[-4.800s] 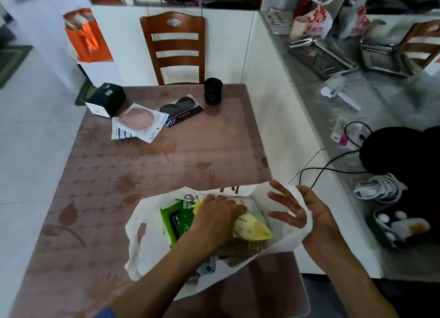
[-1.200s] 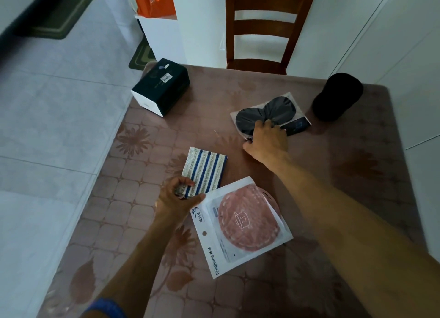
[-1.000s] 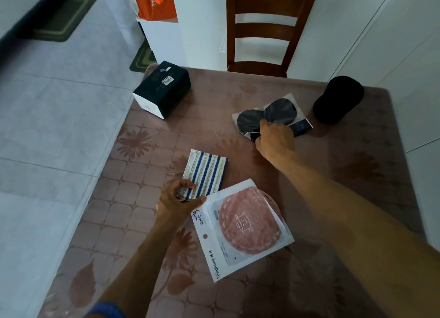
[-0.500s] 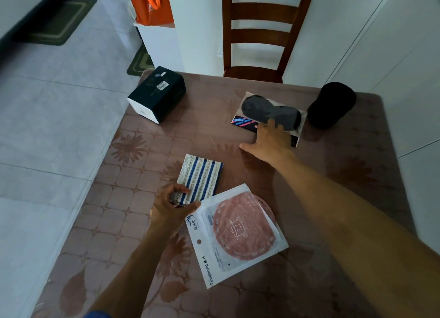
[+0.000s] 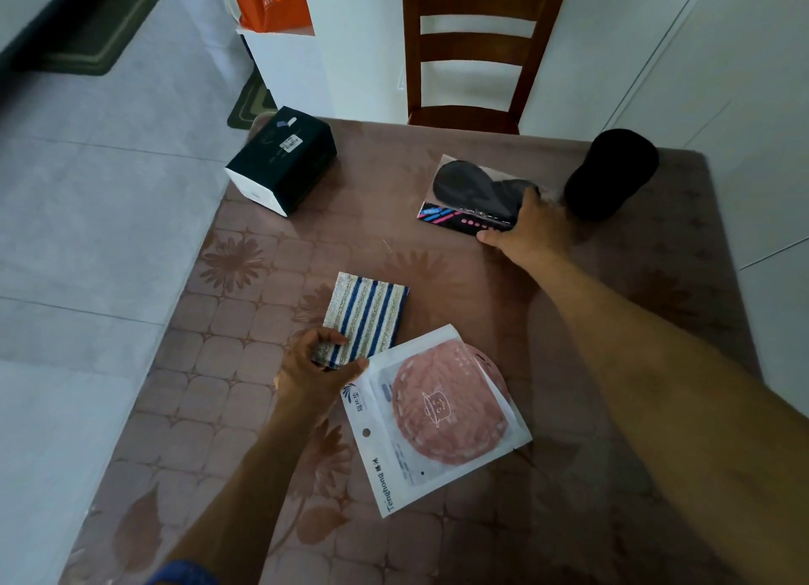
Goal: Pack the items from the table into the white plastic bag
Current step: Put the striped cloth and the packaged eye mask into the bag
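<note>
1. Since the frame half a second earlier, the right hand [image 5: 532,230] has shifted to the right end of the eye mask pack [image 5: 475,197]; that pack now lies turned, with its striped card edge toward frame centre.
2. Right hand state: fingers extend over the pack's right end and the thumb lies along its lower edge. Whether the fingers curl beneath the pack cannot be determined.
3. Left hand [image 5: 313,365] state: thumb and fingers pinch the lower left corner of the striped cloth [image 5: 367,317], which lies flat on the table [image 5: 262,409] at frame centre.
4. Legible writing: "Tenghong" runs along the white edge of the pink mat pack [image 5: 437,414], lower centre. This pack overlaps the cloth's lower right corner.
5. Label on the black box [image 5: 284,160], upper left of the table: white sticker, text too small to read.
6. Item count on the table: one cloth, one mat pack, one eye mask pack, one box, one black cylinder [image 5: 610,175] at upper right.
7. One wooden chair [image 5: 473,50] stands beyond the table's upper edge.
</note>
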